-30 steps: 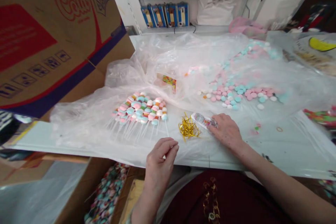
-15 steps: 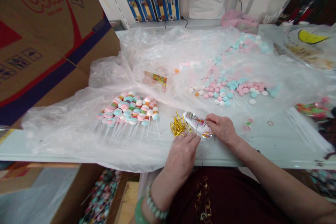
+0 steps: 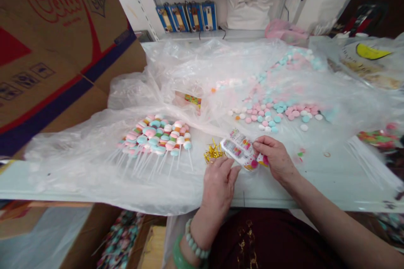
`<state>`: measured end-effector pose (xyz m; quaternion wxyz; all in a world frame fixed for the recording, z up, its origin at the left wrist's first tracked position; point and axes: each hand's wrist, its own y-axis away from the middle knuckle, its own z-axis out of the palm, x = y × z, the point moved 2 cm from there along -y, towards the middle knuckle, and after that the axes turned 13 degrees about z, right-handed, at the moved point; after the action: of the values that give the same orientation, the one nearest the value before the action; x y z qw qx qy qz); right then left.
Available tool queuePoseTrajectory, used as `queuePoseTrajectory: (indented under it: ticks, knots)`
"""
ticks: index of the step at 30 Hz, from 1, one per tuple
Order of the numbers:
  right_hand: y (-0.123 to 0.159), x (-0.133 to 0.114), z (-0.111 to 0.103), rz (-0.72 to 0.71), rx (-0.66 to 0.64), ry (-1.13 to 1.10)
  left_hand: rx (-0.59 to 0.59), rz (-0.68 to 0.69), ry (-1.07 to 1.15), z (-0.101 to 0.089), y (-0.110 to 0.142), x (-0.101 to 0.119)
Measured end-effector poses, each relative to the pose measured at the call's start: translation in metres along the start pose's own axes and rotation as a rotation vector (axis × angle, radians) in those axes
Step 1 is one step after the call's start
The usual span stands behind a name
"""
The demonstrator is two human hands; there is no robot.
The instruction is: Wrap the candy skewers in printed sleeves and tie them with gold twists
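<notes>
Basically the right hand [image 3: 276, 157] is pinching a printed clear packet [image 3: 239, 149] over the plastic sheet [image 3: 78, 168], while the left hand [image 3: 219, 187] sits half-curled just beside it, fingers near a little heap of gold twist ties [image 3: 213, 152]

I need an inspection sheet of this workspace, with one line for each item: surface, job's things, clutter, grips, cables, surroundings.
Surface: white table under a crumpled clear plastic sheet.
Job's things: printed clear packet, gold twist ties, pastel candies on white sticks, loose pastel candies.
Clutter: small picture card under the plastic.
Grips: right hand pinches the packet; left hand is beside it.
Cables: thin black cable below the shelf.
Surroundings: cardboard box, blue boxes on the shelf.
</notes>
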<state>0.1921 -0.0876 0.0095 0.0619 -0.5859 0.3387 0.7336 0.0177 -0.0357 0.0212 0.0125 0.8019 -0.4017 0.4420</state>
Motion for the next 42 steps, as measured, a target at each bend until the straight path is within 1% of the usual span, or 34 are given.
queuePoseTrajectory:
  ticks: [2,4,6,8,11,13,14,15,16,19,21,22,25,27,29,31,33,35,37,39,42]
  knots:
    - [0.008,0.000,0.018,0.044,-0.073,-0.063,0.101,-0.221,0.423,-0.004,0.000,0.002]
    - [0.016,0.001,0.039,0.060,-0.111,-0.034,0.168,-0.437,0.801,-0.007,0.001,0.004]
    - [0.024,0.004,0.060,0.036,-0.119,0.072,0.273,-0.564,1.029,-0.012,0.004,0.004]
    - [0.031,0.005,0.081,-0.021,-0.129,0.219,0.427,-0.623,1.119,-0.020,0.010,-0.001]
    - [0.038,0.006,0.110,-0.103,-0.212,0.396,0.617,-0.646,1.110,-0.039,0.023,-0.020]
    - [0.037,0.007,0.126,-0.127,-0.291,0.492,0.733,-0.646,1.053,-0.055,0.034,-0.036]
    - [0.036,0.008,0.133,-0.142,-0.306,0.555,0.795,-0.650,1.034,-0.064,0.039,-0.045]
    - [0.034,0.008,0.140,-0.167,-0.294,0.633,0.847,-0.660,1.033,-0.072,0.044,-0.052]
    - [0.031,0.009,0.146,-0.204,-0.256,0.722,0.891,-0.672,1.045,-0.079,0.047,-0.059]
    - [0.025,0.007,0.165,-0.364,-0.101,0.976,0.990,-0.688,1.056,-0.095,0.055,-0.071]
    - [0.024,0.003,0.175,-0.432,-0.055,1.040,1.023,-0.666,1.030,-0.100,0.056,-0.073]
    - [0.025,0.000,0.180,-0.439,-0.056,1.032,1.038,-0.646,1.017,-0.101,0.056,-0.073]
    - [0.030,-0.005,0.190,-0.362,-0.139,0.946,1.066,-0.578,0.992,-0.103,0.056,-0.074]
    - [0.032,-0.005,0.196,-0.325,-0.188,0.934,1.107,-0.551,0.946,-0.105,0.057,-0.075]
    - [0.030,-0.003,0.204,-0.336,-0.170,0.997,1.153,-0.544,0.886,-0.109,0.059,-0.076]
    - [0.026,0.000,0.214,-0.357,-0.107,1.100,1.190,-0.562,0.845,-0.113,0.061,-0.077]
    - [0.022,0.002,0.227,-0.381,-0.074,1.201,1.222,-0.607,0.846,-0.116,0.063,-0.077]
    - [0.020,0.004,0.239,-0.450,-0.094,1.276,1.259,-0.650,0.867,-0.120,0.065,-0.077]
    - [0.020,0.006,0.248,-0.529,-0.136,1.333,1.272,-0.675,0.899,-0.122,0.067,-0.077]
    - [0.020,0.009,0.250,-0.561,-0.160,1.388,1.264,-0.681,0.924,-0.124,0.069,-0.079]
    - [0.017,0.010,0.243,-0.569,-0.163,1.427,1.260,-0.689,0.928,-0.124,0.072,-0.082]
